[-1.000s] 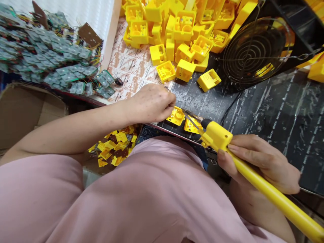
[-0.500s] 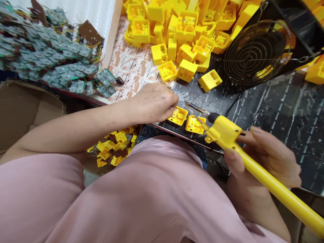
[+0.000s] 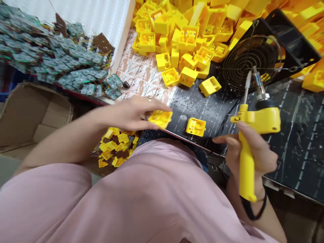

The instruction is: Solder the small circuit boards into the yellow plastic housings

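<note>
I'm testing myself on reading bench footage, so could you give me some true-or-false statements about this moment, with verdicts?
1. The right hand holds a yellow two-pronged tool. True.
2. Only one hand holds something. False: the left hand also grips a small yellow case.
3. The black fan stands to the right of the circuit boards. True.
4. The tool's prongs point toward the person. False: they point away, toward the fan.
5. Nothing lies between the two hands. False: an open yellow case lies there on the black bench top.
6. A cardboard box shows at the left. True.
</note>
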`<action>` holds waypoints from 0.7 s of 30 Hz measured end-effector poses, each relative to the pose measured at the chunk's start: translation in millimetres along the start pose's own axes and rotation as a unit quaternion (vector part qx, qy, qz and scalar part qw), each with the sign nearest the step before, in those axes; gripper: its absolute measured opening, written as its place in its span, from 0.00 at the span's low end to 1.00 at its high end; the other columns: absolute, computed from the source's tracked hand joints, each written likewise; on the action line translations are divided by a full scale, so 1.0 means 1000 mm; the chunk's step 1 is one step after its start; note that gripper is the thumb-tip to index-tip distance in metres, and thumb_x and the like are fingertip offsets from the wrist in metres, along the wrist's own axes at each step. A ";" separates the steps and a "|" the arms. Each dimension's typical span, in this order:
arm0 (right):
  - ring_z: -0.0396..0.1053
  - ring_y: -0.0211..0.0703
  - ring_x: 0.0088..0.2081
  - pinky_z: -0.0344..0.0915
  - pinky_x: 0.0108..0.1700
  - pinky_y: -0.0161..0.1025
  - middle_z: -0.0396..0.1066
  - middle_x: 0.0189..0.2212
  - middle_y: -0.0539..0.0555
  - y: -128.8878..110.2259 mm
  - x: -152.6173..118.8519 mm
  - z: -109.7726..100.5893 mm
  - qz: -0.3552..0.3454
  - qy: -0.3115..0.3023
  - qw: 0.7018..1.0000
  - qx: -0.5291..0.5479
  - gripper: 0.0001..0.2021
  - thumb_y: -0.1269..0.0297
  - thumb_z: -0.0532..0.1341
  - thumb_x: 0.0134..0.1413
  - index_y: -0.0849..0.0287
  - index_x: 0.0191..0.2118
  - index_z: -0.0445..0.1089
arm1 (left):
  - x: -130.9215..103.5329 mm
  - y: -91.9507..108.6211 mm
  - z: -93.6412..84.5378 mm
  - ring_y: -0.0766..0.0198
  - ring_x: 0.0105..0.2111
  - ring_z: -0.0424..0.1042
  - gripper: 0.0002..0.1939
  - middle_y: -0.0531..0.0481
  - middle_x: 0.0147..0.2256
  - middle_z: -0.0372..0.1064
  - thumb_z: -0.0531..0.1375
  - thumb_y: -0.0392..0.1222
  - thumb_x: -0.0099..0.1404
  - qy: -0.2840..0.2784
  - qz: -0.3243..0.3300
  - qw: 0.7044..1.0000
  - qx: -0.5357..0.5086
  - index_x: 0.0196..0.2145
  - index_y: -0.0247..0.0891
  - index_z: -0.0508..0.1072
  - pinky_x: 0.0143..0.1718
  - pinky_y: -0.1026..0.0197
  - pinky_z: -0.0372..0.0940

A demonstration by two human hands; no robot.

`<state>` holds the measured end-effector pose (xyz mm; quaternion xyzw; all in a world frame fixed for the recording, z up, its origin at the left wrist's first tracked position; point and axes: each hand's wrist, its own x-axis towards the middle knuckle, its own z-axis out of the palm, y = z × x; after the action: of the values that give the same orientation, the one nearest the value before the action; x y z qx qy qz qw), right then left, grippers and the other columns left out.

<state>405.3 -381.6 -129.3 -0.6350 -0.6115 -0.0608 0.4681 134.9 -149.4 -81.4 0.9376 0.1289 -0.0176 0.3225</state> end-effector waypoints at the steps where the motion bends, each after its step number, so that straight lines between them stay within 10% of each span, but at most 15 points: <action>1: 0.78 0.40 0.28 0.78 0.34 0.35 0.82 0.37 0.46 0.005 0.001 -0.001 -0.026 -0.031 0.999 -0.021 0.22 0.71 0.68 0.64 0.47 0.60 0.74 | -0.015 -0.001 -0.017 0.62 0.46 0.80 0.23 0.45 0.55 0.81 0.60 0.53 0.73 -0.054 0.006 0.998 -0.005 0.62 0.46 0.75 0.47 0.63 0.72; 5: 0.82 0.52 0.48 0.81 0.50 0.44 0.81 0.51 0.56 0.012 0.009 0.004 -0.047 -0.123 0.991 -0.012 0.22 0.68 0.73 0.60 0.51 0.57 0.71 | -0.032 -0.006 -0.054 0.62 0.44 0.79 0.28 0.48 0.51 0.82 0.53 0.64 0.76 -0.063 -0.019 0.995 0.074 0.58 0.44 0.78 0.48 0.61 0.71; 9: 0.77 0.59 0.58 0.78 0.58 0.55 0.76 0.59 0.62 0.008 0.010 0.019 -0.018 -0.190 0.982 0.005 0.28 0.58 0.75 0.58 0.51 0.60 0.67 | 0.037 -0.024 -0.020 0.49 0.54 0.74 0.29 0.38 0.56 0.77 0.53 0.59 0.75 0.148 -0.119 0.960 0.204 0.63 0.39 0.74 0.56 0.50 0.66; 12: 0.79 0.55 0.56 0.78 0.56 0.51 0.78 0.56 0.58 0.008 0.005 0.026 -0.015 -0.200 0.980 -0.003 0.26 0.58 0.73 0.61 0.50 0.61 0.65 | 0.079 -0.039 0.008 0.43 0.57 0.72 0.29 0.34 0.52 0.77 0.57 0.56 0.73 0.190 -0.112 0.945 0.241 0.64 0.36 0.71 0.57 0.47 0.66; 18: 0.80 0.52 0.50 0.78 0.52 0.47 0.78 0.55 0.55 0.016 -0.002 0.027 -0.014 -0.123 0.992 -0.026 0.31 0.60 0.75 0.57 0.48 0.63 0.66 | 0.051 -0.010 0.038 0.50 0.46 0.79 0.31 0.42 0.44 0.81 0.61 0.57 0.72 0.114 -0.035 0.962 0.247 0.66 0.36 0.69 0.49 0.52 0.69; 21: 0.82 0.51 0.45 0.78 0.48 0.45 0.79 0.54 0.56 0.021 0.001 0.028 -0.056 -0.137 0.988 -0.037 0.31 0.61 0.75 0.59 0.50 0.64 0.66 | 0.040 0.013 0.056 0.51 0.54 0.77 0.28 0.38 0.60 0.75 0.58 0.50 0.76 0.112 0.039 0.961 0.249 0.67 0.34 0.68 0.53 0.53 0.70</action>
<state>408.9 -358.5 -154.7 -0.6191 -0.7018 -0.0221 0.3518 179.9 -184.1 -122.7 0.9885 0.1192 0.0684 0.0625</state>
